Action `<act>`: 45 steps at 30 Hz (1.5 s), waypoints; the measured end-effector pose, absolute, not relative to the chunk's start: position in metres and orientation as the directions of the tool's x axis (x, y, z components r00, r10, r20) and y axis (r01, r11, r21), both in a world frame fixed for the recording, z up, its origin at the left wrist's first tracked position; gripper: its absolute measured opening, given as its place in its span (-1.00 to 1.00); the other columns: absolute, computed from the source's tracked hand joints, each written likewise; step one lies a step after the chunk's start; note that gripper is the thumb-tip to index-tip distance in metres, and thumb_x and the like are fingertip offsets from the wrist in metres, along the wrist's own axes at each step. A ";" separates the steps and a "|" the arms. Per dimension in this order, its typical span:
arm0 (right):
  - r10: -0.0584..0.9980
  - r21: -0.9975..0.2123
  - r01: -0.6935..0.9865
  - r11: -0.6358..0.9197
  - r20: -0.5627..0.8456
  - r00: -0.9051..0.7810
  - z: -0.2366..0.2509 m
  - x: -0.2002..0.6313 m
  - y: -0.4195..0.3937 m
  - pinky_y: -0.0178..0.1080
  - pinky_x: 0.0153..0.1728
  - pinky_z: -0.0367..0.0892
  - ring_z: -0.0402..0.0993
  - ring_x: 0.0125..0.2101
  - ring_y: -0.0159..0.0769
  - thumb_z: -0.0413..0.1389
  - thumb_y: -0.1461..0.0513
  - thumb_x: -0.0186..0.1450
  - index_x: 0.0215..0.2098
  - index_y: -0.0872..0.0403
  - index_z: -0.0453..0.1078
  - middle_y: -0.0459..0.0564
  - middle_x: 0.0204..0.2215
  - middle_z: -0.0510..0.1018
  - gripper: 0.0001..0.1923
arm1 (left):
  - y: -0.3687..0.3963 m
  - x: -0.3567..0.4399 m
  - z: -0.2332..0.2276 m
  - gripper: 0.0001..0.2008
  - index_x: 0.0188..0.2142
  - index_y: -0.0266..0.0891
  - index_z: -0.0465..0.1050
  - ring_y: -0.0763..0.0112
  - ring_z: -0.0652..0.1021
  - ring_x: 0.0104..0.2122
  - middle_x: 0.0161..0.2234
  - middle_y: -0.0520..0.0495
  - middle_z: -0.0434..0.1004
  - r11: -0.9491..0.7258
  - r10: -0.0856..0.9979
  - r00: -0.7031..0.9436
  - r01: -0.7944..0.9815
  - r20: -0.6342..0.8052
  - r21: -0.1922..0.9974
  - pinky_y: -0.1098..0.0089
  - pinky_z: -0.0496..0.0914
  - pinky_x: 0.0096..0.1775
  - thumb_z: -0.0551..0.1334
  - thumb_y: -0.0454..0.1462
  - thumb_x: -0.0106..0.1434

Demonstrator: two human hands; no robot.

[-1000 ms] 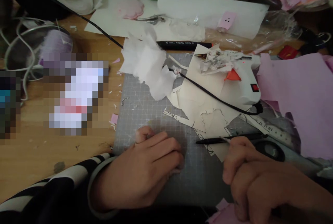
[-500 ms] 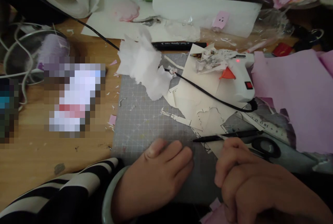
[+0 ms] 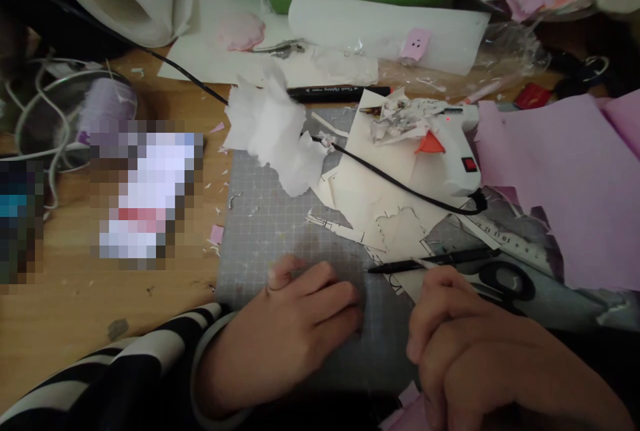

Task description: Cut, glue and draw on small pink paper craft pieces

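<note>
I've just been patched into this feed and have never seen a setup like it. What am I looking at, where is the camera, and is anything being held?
No machine here: a person works with bare hands, filmed by a camera on their head looking down at the desk. The left hand, in a striped sleeve, rests palm down on the grey cutting mat. The right hand is curled loosely at the mat's near edge; whether it holds anything cannot be told. Just beyond it lie a black pen and black scissors on cream paper cut-outs. Further back are a white glue gun, crumpled white tissue, a black marker and pink paper.
</note>
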State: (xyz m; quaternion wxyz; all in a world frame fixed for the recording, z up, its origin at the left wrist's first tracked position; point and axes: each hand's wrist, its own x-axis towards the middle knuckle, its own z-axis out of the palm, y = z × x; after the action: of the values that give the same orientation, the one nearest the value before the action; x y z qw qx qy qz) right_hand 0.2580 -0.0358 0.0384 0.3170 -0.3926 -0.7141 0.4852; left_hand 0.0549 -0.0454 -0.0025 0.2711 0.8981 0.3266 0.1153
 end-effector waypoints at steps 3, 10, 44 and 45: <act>0.823 -0.963 0.172 0.206 0.075 -0.563 0.034 0.262 -0.038 -0.39 -0.45 0.43 0.45 -0.63 -0.44 0.06 0.24 0.25 -0.61 -0.01 0.31 -0.23 -0.71 0.43 -0.73 | -0.047 0.058 -0.003 -0.63 -0.30 -0.22 0.39 0.35 0.32 -0.34 -0.36 0.05 0.47 -0.636 0.667 0.745 0.550 0.027 0.541 0.22 -0.02 -0.28 -0.17 -0.31 0.40; 0.803 -0.974 0.132 0.186 0.074 -0.591 0.031 0.267 -0.040 -0.36 -0.39 0.41 0.46 -0.57 -0.42 0.03 0.19 0.27 -0.57 -0.01 0.31 -0.21 -0.69 0.43 -0.75 | -0.057 0.066 -0.004 -0.56 -0.36 -0.28 0.38 0.35 0.32 -0.35 -0.36 0.01 0.46 -0.687 0.676 0.734 0.591 0.072 0.423 0.25 0.03 -0.26 -0.24 -0.36 0.40; 0.834 -0.976 0.104 0.192 0.107 -0.541 0.023 0.264 -0.047 -0.28 -0.22 0.24 0.40 -0.49 -0.51 -0.01 0.18 0.32 -0.57 0.07 0.23 -0.24 -0.64 0.44 -0.70 | -0.053 0.068 -0.003 -0.59 -0.21 -0.31 0.38 0.34 0.36 -0.34 -0.36 -0.01 0.47 -0.676 0.712 0.696 0.649 0.086 0.349 0.26 0.05 -0.25 -0.24 -0.34 0.40; 0.837 -0.976 0.106 0.191 0.106 -0.536 0.023 0.264 -0.048 -0.28 -0.22 0.24 0.40 -0.49 -0.51 0.00 0.18 0.32 -0.57 0.07 0.23 -0.24 -0.63 0.44 -0.70 | -0.053 0.070 -0.003 -0.58 -0.22 -0.33 0.38 0.34 0.36 -0.35 -0.37 -0.03 0.46 -0.703 0.693 0.715 0.641 0.094 0.307 0.27 0.06 -0.26 -0.25 -0.36 0.39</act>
State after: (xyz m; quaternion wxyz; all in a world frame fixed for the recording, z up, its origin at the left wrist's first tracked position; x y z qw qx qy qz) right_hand 0.2638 -0.0476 0.0231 0.3404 -0.3405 -0.6926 0.5371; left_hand 0.0698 -0.0529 -0.0028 0.1273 0.9172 0.3636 0.1016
